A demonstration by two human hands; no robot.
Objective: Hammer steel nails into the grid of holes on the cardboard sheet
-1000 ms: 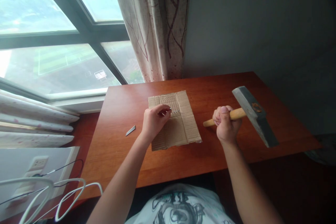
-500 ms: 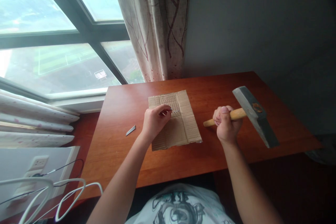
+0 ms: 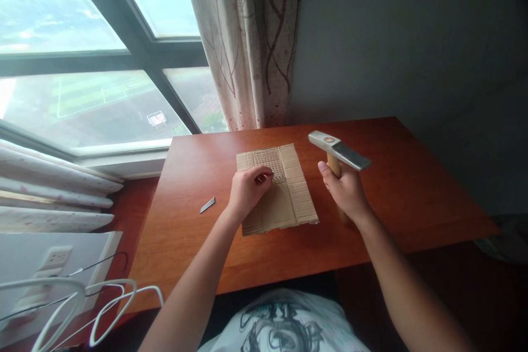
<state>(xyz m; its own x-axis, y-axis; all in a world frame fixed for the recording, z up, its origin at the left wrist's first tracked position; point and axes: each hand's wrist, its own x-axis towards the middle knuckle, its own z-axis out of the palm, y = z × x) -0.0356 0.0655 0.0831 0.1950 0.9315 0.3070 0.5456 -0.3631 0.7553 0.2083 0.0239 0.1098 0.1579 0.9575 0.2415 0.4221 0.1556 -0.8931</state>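
A piece of brown cardboard lies on the table, with a grid of small dark dots near its far side. Over the near edge of that grid, my left hand is closed in a pinch on a tiny dark piece that looks like a nail, mostly hidden by the fingers. My right hand is wrapped around the wooden handle of a hammer, held to the right of the cardboard. The hammer's metal head is raised above the table. Left of the cardboard, several silver nails lie side by side.
The reddish-brown wooden table stands beside a window and a patterned curtain. White cables loop near a wall socket at lower left. A grey wall rises behind the table.
My right hand has turned the hammer so its handle is more upright, and its head has moved left towards the cardboard. My left hand keeps its pinch over the grid.
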